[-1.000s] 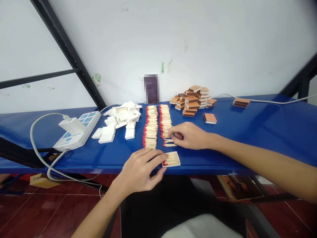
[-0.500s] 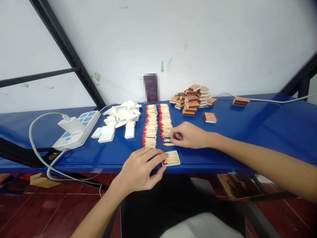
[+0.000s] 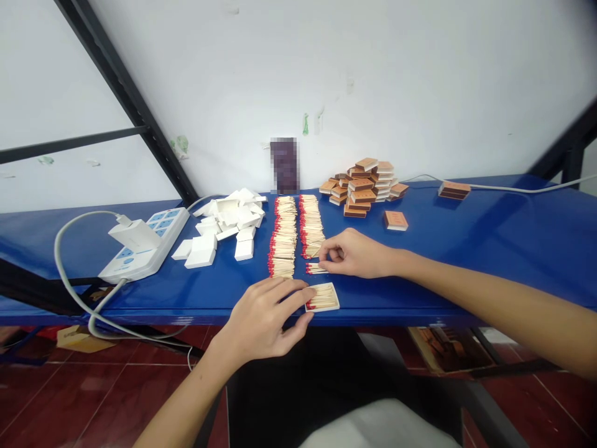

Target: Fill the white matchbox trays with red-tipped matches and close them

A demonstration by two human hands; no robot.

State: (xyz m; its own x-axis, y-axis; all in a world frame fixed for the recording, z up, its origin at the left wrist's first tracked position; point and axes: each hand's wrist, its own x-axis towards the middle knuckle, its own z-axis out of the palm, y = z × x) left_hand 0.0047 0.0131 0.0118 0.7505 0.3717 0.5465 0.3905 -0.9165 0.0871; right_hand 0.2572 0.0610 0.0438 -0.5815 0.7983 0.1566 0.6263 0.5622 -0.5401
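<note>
My left hand (image 3: 275,316) grips the left end of a small white matchbox tray (image 3: 336,298) near the shelf's front edge. Red-tipped matches (image 3: 323,297) lie inside that tray. Just beyond it, my right hand (image 3: 352,254) has thumb and forefinger pinched on the plain ends of a few loose matches (image 3: 313,269), their red heads pointing left. Two long rows of matches, a left row (image 3: 283,239) and a right row (image 3: 310,225), run back toward the wall. The near end of the right row lies beside my right fingertips.
White empty trays (image 3: 231,218) are heaped at left, beside a power strip (image 3: 153,249) with a plugged-in charger and cable. Orange-brown matchboxes (image 3: 361,186) are piled at back right; a single matchbox (image 3: 395,220) lies nearer. A pixelated dark object (image 3: 285,167) leans on the wall.
The loose matches under my right fingers have been drawn together into a tighter bunch, apart from the right row. My left hand and the tray have stayed in place.
</note>
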